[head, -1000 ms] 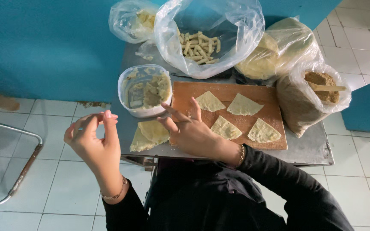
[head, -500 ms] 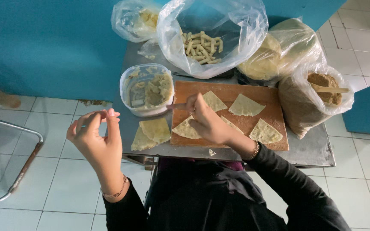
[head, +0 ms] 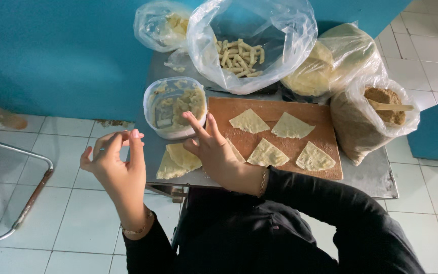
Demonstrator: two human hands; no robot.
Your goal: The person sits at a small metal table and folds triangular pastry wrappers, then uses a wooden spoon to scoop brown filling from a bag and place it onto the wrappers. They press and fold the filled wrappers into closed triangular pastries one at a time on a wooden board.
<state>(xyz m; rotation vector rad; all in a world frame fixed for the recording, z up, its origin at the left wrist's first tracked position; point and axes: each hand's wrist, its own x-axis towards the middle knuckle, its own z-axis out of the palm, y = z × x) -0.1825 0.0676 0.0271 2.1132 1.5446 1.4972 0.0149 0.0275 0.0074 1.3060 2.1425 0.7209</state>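
Observation:
My right hand (head: 214,152) hovers over the left end of a wooden board (head: 280,107), fingers spread and empty, partly hiding a pale triangular dough piece (head: 236,150). Several more triangles lie on the board, such as one at the far left (head: 249,121) and one at the near right (head: 314,158). A stack of triangular wrappers (head: 178,160) lies on the metal table beside the hand. Just beyond my fingertips is a clear plastic tub of pale filling (head: 176,106). My left hand (head: 115,162) is raised left of the table, fingertips pinched together, with nothing visible in them.
Behind the board stand plastic bags: one of short rolled sticks (head: 239,53), one of stacked yellow sheets (head: 325,66), one of brown crumbs with a wooden spoon (head: 376,114), and a small one (head: 163,25). The table edge (head: 371,180) is at right. A metal chair frame (head: 21,203) stands left.
My right hand drew back left from the board's middle toward the tub, leaving a triangle at the board's left end. My left hand sank slightly.

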